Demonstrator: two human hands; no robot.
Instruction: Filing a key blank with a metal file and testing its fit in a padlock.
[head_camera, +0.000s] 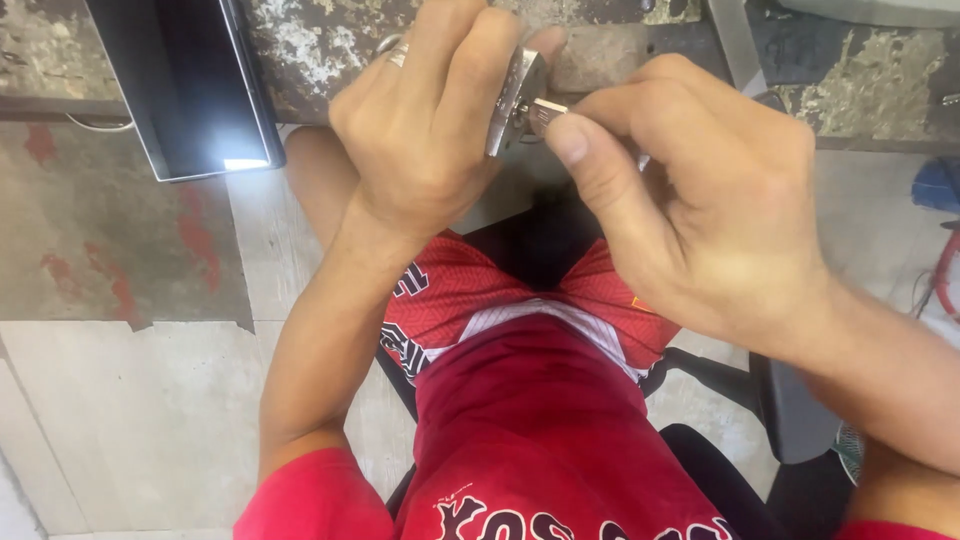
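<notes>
My left hand (425, 120) is closed around a silver metal padlock (512, 100), held up at the top middle of the view; a ring shows on one finger. My right hand (700, 190) pinches a small metal key (545, 108) between thumb and forefinger, its tip at the padlock's side. The two hands meet close together above my lap. Most of the padlock is hidden behind the left fingers.
A dark flat panel (190, 85) with a bright glare leans at the upper left. A worn, flaking bench edge (330, 40) runs along the top. I sit on a black chair (790, 410) in red shorts over a pale concrete floor (130, 400).
</notes>
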